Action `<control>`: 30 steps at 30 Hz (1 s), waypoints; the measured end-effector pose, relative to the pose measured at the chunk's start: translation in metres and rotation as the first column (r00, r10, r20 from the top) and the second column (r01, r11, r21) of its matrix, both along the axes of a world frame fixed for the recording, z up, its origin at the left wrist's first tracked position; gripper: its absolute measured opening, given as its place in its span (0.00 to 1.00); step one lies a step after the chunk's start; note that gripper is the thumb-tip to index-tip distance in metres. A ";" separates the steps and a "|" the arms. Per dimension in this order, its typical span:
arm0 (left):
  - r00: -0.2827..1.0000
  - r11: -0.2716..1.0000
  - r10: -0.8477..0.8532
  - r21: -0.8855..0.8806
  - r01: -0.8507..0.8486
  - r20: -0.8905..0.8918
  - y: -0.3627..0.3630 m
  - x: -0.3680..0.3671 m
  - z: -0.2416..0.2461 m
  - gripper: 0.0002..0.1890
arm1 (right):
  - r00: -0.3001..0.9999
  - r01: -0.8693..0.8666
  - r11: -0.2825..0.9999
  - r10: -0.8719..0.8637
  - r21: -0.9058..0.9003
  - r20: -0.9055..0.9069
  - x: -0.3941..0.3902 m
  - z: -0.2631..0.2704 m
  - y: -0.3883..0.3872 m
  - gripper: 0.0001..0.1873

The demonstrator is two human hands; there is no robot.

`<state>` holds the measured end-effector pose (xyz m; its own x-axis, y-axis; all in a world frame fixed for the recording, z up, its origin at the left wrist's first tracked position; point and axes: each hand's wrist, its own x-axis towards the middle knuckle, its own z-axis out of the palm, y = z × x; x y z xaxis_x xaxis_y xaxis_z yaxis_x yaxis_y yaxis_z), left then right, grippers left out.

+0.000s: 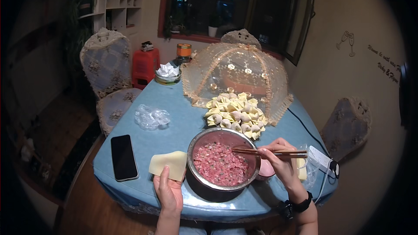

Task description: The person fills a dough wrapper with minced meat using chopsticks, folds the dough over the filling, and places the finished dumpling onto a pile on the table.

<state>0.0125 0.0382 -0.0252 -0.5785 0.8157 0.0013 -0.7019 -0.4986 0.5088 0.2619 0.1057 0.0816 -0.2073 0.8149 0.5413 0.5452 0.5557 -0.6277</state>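
Note:
My left hand [169, 187] holds a square yellow dough wrapper [169, 164], thumb on top, just left of the steel bowl. In my right hand [281, 161] is a pair of wooden chopsticks [281, 152], their tips inside the bowl over the meat. The metal bowl [192, 173] contains pink minced meat filling [220, 166] with green flecks. Behind it, folded wontons [236, 112] are piled up, partly beneath a lace food cover [241, 68]. A small pink bowl [266, 169] stands right of the metal bowl, partly hidden by my right hand. More yellow wrappers [302, 169] lie in clear plastic at the right.
On the blue-covered table [176, 104], a smartphone [124, 157] and crumpled plastic [152, 117] lie left. A dish with white tissue [168, 71] and an orange-lidded jar [184, 50] stand at the far left. A white power strip [319, 158] with cables lies right.

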 end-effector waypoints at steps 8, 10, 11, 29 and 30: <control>0.999 0.999 -0.036 0.004 0.036 -0.004 0.000 -0.003 -0.005 0.17 | 0.942 0.011 0.978 -0.081 -0.210 -0.325 -0.003 -0.024 0.022 0.09; 0.999 0.999 -0.038 -0.003 0.038 -0.004 0.000 -0.003 -0.006 0.17 | 0.919 -0.025 0.974 -0.066 -0.226 -0.389 0.003 -0.035 0.034 0.11; 0.999 0.999 -0.038 -0.001 0.038 -0.002 0.000 -0.002 -0.005 0.17 | 0.919 -0.025 0.974 -0.066 -0.224 -0.388 0.004 -0.036 0.034 0.11; 0.999 0.999 -0.028 0.017 0.028 -0.015 -0.001 -0.002 0.000 0.19 | 0.817 -0.220 0.916 -0.016 -0.337 -0.577 -0.008 -0.034 0.035 0.11; 1.000 1.000 -0.024 0.017 0.024 -0.015 -0.001 -0.002 -0.001 0.19 | 0.819 -0.224 0.915 -0.010 -0.335 -0.574 -0.010 -0.033 0.035 0.11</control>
<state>0.0107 0.0370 -0.0262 -0.5584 0.8292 0.0243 -0.7062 -0.4905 0.5107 0.2520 0.1404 0.0488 -0.0658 0.9659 0.2503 -0.0101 0.2501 -0.9682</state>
